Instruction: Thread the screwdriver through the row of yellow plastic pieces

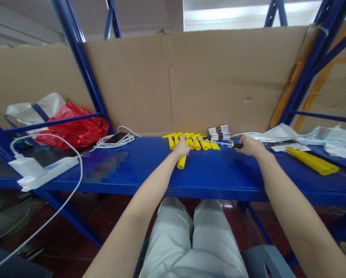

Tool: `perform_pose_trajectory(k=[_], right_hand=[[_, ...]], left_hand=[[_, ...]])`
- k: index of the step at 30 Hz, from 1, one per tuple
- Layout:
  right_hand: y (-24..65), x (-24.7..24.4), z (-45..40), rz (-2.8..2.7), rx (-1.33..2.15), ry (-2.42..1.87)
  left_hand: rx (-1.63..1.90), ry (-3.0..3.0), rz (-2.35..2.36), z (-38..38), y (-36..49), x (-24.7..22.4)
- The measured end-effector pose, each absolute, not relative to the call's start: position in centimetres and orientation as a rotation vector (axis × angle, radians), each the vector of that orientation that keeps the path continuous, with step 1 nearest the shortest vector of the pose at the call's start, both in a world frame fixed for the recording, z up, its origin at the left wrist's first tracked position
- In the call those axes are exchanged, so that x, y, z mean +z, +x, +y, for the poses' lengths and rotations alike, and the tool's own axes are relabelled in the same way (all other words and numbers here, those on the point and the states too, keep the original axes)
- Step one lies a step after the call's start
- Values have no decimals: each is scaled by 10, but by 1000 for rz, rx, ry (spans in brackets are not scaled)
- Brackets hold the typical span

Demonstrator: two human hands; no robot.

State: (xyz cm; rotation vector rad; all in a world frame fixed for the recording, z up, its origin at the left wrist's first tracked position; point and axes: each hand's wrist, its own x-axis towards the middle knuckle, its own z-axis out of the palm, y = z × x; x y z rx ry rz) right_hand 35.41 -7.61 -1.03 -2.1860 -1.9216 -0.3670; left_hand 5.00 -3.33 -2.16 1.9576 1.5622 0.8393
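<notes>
My left hand is closed on a yellow tube whose open end points toward me. Behind it, several yellow T-shaped pieces lie in a row on the blue shelf. My right hand is closed around the black handle of a thin metal tool. Its shaft reaches left across the row toward my left hand; I cannot make out whether its tip touches the tube. A stack of small white and black pieces stands behind the shaft.
Longer yellow tubes lie at the right beside white packaging. At the left are a coiled white cable, a red plastic bag and a white power strip with a hanging cord. Cardboard stands along the back.
</notes>
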Motion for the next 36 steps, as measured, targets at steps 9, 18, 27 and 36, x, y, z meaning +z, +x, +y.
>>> perform_pose_trajectory(k=[9,18,27,36], right_hand=[[349,-8,-76,-1945,-257,-2268],[353,-10,-76,-1924,-390,-2181],[354,-9,-75,-2001,-278,-2192],[351,-7,-78,-1956,-392,-2162]], left_hand=[[838,1941,1557,-35,50,-20],[836,1940,1559,-35,50,-20],[817,1952,1565,-34,49,-20],[824,1952,1557,-35,49,-21]])
